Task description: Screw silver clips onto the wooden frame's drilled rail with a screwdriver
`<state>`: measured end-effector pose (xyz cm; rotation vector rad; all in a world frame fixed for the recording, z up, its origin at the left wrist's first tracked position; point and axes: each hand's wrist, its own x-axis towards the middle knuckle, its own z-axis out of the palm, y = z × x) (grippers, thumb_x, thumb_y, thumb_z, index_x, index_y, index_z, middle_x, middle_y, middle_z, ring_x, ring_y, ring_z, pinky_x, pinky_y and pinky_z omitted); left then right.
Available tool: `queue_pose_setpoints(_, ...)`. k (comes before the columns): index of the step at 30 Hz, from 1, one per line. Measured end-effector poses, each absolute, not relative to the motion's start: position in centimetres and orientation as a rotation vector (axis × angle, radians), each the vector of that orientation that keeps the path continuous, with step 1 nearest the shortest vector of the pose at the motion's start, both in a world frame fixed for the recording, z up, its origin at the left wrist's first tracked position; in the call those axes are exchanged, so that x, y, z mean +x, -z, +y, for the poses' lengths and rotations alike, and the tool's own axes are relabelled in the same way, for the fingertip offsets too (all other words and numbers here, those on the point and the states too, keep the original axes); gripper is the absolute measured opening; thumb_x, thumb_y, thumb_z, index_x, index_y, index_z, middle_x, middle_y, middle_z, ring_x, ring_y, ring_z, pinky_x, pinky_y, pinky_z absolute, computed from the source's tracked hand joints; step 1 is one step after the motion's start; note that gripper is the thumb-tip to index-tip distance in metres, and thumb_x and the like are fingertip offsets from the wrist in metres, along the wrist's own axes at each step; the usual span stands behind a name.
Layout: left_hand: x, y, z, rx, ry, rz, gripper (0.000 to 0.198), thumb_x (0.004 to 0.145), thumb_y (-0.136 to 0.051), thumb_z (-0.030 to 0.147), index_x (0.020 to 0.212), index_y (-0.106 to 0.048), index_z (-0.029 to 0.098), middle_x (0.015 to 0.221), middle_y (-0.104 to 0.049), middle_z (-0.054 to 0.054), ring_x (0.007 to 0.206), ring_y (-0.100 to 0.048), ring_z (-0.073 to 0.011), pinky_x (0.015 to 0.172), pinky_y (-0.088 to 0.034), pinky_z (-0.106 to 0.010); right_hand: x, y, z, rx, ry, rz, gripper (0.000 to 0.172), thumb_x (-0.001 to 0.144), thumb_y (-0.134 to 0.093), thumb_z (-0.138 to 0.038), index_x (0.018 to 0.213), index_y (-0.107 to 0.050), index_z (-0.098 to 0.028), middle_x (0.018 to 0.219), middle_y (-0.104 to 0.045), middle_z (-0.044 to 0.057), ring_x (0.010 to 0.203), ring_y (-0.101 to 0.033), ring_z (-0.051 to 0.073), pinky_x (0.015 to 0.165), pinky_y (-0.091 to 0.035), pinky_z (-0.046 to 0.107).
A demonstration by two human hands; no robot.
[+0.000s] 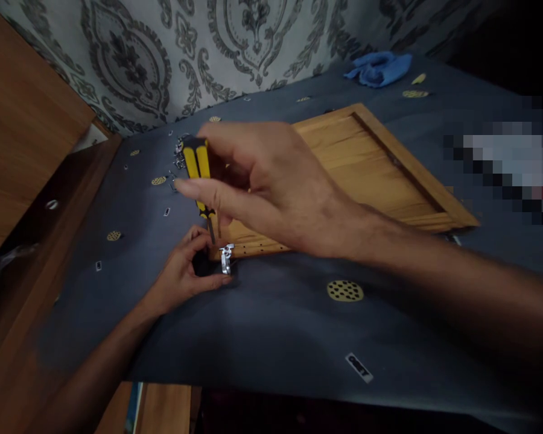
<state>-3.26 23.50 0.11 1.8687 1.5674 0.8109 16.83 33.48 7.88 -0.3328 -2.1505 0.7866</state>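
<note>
My right hand (276,187) grips a yellow-and-black screwdriver (197,163) by its handle, thumb on the near side. The shaft points down at the near left corner of a wooden panel with a raised frame (411,163). At that corner a silver metal hinge (227,259) sits against the panel's edge. Curled around the corner, my left hand (181,268) has its thumb tip at the hinge's lower end and its fingers by the screwdriver's tip. Whether the tip touches a screw cannot be made out. Several small dark holes run along the panel's near edge.
Small metal pieces (180,154) lie beyond my right hand on the dark blue patterned cloth (271,337). A crumpled blue cloth (377,68) is at the back right. Wooden furniture (27,120) stands on the left, and a patterned curtain (253,36) hangs behind. A blurred-out patch covers the right side.
</note>
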Motion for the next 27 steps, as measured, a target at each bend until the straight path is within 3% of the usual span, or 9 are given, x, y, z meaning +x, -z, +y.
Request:
queue_pose_setpoints(9,-3.16,-0.05,23.56,1.835,-0.833,1.523,0.031,0.077,-0.085,0.046,0.084,-0.066,0.022,0.095,-0.062,-0.002,0.094,-0.057,-0.0238,0.087,-0.048,-0.037,16.35,-7.88,32.77,-0.467,-0.767,-2.382,0.045,0.101,-0.061,-0.018,0.073,-0.026,-0.024,0.067,-0.037,-0.007,0.059,-0.031,0.010,0.061,-0.020,0.029)
queue_pose_setpoints(23,-3.09,0.02,23.64,1.827,-0.857,1.566,0.035,0.073,-0.087,0.051,0.081,-0.070,0.021,0.099,-0.065,-0.005,0.096,-0.058,-0.0252,0.091,-0.052,-0.042,15.96,-7.72,32.74,-0.465,-0.778,-2.400,0.048,0.100,-0.061,-0.016,0.073,-0.023,-0.025,0.068,-0.037,-0.007,0.059,-0.033,0.010,0.060,-0.024,0.029)
queue_pose_setpoints(27,-3.33,0.22,23.58,1.816,-0.838,1.574,0.034,0.072,-0.088,0.047,0.088,-0.073,0.022,0.102,-0.069,-0.005,0.100,-0.062,-0.0271,0.095,-0.052,-0.043,16.20,-7.36,32.88,-0.406,-0.822,-2.372,0.043,0.103,-0.057,-0.027,0.072,-0.027,-0.025,0.067,-0.041,-0.005,0.060,-0.037,0.012,0.060,-0.028,0.031)
